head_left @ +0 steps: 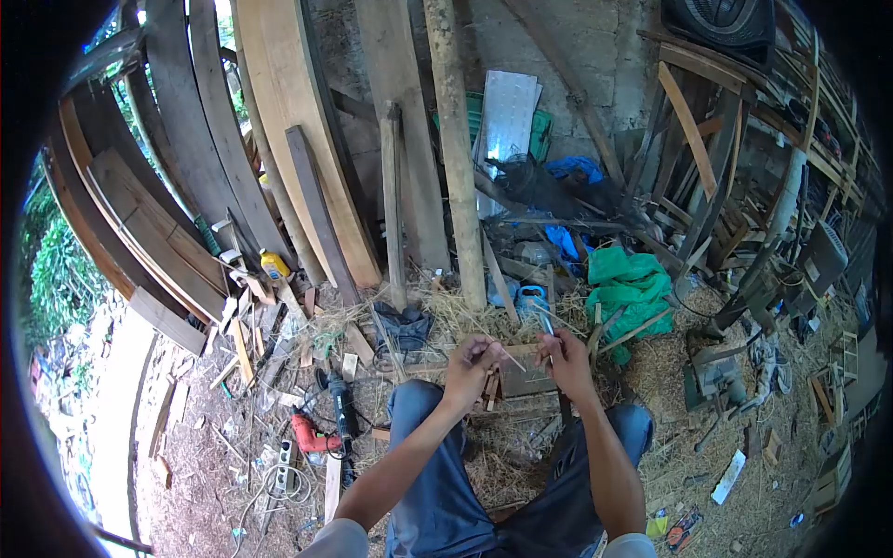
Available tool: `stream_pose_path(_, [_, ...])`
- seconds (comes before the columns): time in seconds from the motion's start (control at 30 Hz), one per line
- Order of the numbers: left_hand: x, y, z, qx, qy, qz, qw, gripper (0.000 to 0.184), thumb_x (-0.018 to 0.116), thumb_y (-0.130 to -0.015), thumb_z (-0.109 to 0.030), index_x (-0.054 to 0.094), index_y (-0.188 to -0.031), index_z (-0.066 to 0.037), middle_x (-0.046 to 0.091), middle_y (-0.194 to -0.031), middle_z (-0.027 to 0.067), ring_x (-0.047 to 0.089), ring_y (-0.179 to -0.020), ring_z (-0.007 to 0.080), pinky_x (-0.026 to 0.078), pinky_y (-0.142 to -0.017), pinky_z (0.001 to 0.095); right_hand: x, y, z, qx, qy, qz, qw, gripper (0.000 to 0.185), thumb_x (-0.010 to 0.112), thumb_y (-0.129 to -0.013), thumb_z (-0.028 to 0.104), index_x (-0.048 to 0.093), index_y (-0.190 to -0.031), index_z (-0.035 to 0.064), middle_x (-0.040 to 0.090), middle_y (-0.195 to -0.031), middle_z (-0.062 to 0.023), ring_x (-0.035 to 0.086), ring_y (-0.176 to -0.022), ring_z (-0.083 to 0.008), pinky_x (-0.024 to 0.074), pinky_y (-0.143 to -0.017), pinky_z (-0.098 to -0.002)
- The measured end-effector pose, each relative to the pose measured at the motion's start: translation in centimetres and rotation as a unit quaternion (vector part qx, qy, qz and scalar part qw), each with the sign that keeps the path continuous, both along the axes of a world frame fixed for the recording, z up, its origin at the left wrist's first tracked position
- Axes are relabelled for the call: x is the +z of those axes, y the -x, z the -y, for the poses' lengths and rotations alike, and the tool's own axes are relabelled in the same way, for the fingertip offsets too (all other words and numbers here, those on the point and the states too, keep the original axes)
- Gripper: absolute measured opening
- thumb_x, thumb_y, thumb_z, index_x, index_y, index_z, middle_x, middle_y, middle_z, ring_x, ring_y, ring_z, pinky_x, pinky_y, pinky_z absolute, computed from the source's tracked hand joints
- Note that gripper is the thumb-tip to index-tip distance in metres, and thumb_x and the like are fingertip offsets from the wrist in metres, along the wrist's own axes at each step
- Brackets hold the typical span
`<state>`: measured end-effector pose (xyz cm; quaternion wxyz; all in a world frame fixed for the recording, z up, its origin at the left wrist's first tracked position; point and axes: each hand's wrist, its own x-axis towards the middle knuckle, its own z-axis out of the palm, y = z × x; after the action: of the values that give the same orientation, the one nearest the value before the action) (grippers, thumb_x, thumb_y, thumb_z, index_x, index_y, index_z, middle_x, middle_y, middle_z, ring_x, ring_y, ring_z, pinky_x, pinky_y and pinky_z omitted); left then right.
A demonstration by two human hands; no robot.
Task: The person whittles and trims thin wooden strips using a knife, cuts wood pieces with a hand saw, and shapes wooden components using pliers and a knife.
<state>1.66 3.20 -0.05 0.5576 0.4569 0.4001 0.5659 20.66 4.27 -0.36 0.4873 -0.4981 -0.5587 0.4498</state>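
My left hand is closed on a thin pale strip of wood, which sticks out toward the right. Just to its right, my right hand is closed around a slim knife-like tool whose shiny metal end points up and away. The hands are a short gap apart, above my knees. Small brown wood pieces show just below the left hand; whether it touches them I cannot tell. Behind both hands lies a wooden board.
A red and dark power drill and an angle grinder lie left of my legs, near a power strip. Tall planks lean at the back. Green plastic sheeting lies back right; pliers lie front right.
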Motion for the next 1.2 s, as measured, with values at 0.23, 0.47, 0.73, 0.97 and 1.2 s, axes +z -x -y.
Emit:
stream_pose_path(0.23, [-0.9,-1.2,-0.5,0.062,-0.004,0.048,0.997,0.005,0.057,-0.088,-0.006,0.054,-0.089,-0.002,0.062,-0.079,0.0069,0.062,-0.071,0.0134,0.050,-0.064,0.0243,0.5,2.3,1.6,0.107,0.056,-0.073,0.990,0.024,0.049,-0.094,0.027,0.055,-0.098,0.0045,0.042,-0.060,0.0041,0.038,-0.051,-0.0039,0.0314,-0.045,-0.0223])
stream_pose_path(0.47, [-0.3,0.3,-0.2,0.045,0.018,0.052,0.997,0.009,0.058,-0.088,-0.013,0.056,-0.090,-0.004,0.063,-0.081,0.0077,0.061,-0.076,0.0153,0.049,-0.065,0.0274,0.4,0.8,0.8,0.072,0.065,-0.073,0.993,0.021,0.057,-0.089,0.024,0.056,-0.083,0.0046,0.048,-0.062,0.0029,0.041,-0.050,-0.0032,0.0311,-0.043,-0.0213])
stream_pose_path(0.73, [2.6,4.6,1.6,0.135,0.033,0.143,0.980,0.008,0.055,-0.087,-0.010,0.058,-0.086,-0.002,0.062,-0.079,0.0088,0.056,-0.066,0.0129,0.044,-0.059,0.0255,1.7,-1.8,0.2,-0.003,0.101,-0.278,0.955,0.015,0.057,-0.088,0.018,0.054,-0.079,0.0059,0.045,-0.060,0.0031,0.036,-0.044,-0.0046,0.0267,-0.040,-0.0217])
stream_pose_path(0.97, [2.4,3.9,5.5,-0.136,0.100,-0.114,0.979,0.008,0.057,-0.083,-0.004,0.057,-0.090,0.000,0.059,-0.075,0.0049,0.055,-0.064,0.0109,0.044,-0.058,0.0232,1.3,-2.7,-0.5,-0.061,0.056,-0.322,0.943,0.015,0.060,-0.087,0.018,0.053,-0.079,0.0071,0.046,-0.064,0.0035,0.030,-0.043,-0.0021,0.0202,-0.038,-0.0210])
stream_pose_path(1.2, [2.4,1.0,5.3,-0.159,0.123,-0.091,0.975,0.015,0.055,-0.091,-0.013,0.058,-0.099,-0.001,0.055,-0.071,0.0010,0.048,-0.058,0.0065,0.037,-0.049,0.0202,0.9,-1.6,-0.1,-0.035,0.045,-0.206,0.977,0.016,0.057,-0.089,0.023,0.054,-0.085,0.0075,0.044,-0.062,0.0047,0.036,-0.045,-0.0035,0.0291,-0.040,-0.0209])
